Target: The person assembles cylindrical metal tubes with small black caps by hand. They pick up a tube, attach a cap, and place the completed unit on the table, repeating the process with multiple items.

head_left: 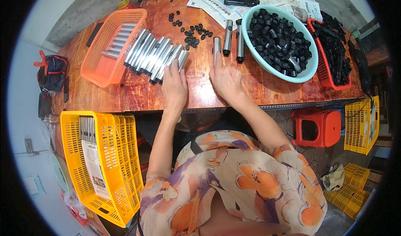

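Left hand (174,87) touches metal tubes (155,55); right hand (226,80) touches one tube (216,48).

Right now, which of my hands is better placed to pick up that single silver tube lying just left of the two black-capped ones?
Probably your right hand. Its fingertips already lie at the lower end of the single silver tube, whereas your left hand rests against the row of silver tubes further left.

Even, soft daylight fills the scene, bright and without hard shadows. The metal tubes (155,54) near the table's (267,90) left edge catch pale glare. Focus is sharp centrally; the fisheye bends the table's edges, and black corners frame everything.
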The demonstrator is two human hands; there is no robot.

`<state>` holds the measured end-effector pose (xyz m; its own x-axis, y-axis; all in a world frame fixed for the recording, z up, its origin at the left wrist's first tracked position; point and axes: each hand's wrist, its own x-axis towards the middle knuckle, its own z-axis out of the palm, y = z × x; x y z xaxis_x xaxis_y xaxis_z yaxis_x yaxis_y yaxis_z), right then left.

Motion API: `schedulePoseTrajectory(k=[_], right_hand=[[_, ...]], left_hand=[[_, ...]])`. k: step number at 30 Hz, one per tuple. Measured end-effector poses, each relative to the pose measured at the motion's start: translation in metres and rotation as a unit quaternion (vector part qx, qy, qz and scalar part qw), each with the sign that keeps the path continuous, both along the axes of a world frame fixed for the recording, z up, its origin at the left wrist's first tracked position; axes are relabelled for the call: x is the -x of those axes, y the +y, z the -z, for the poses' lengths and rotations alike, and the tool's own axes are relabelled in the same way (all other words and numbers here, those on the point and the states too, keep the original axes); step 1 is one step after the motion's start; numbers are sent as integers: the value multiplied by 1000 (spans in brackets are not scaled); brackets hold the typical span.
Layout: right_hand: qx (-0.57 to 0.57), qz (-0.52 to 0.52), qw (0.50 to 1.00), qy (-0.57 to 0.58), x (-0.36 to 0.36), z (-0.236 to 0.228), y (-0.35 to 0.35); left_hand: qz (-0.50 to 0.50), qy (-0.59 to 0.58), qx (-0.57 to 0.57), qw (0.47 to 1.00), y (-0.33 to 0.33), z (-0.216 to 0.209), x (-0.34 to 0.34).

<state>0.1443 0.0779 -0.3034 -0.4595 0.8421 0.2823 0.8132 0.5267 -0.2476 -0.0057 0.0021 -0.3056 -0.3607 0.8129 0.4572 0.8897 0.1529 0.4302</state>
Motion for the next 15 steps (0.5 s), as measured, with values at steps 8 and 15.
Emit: schedulePoseTrajectory(k=[8, 15], right_hand=[[-48, 75, 996, 25, 18, 13, 50], [-2, -69, 993, 100, 6, 0, 40]], left_hand=[[109, -760, -55, 638, -24, -22, -8], [147, -852, -86, 495, -44, -22, -12]])
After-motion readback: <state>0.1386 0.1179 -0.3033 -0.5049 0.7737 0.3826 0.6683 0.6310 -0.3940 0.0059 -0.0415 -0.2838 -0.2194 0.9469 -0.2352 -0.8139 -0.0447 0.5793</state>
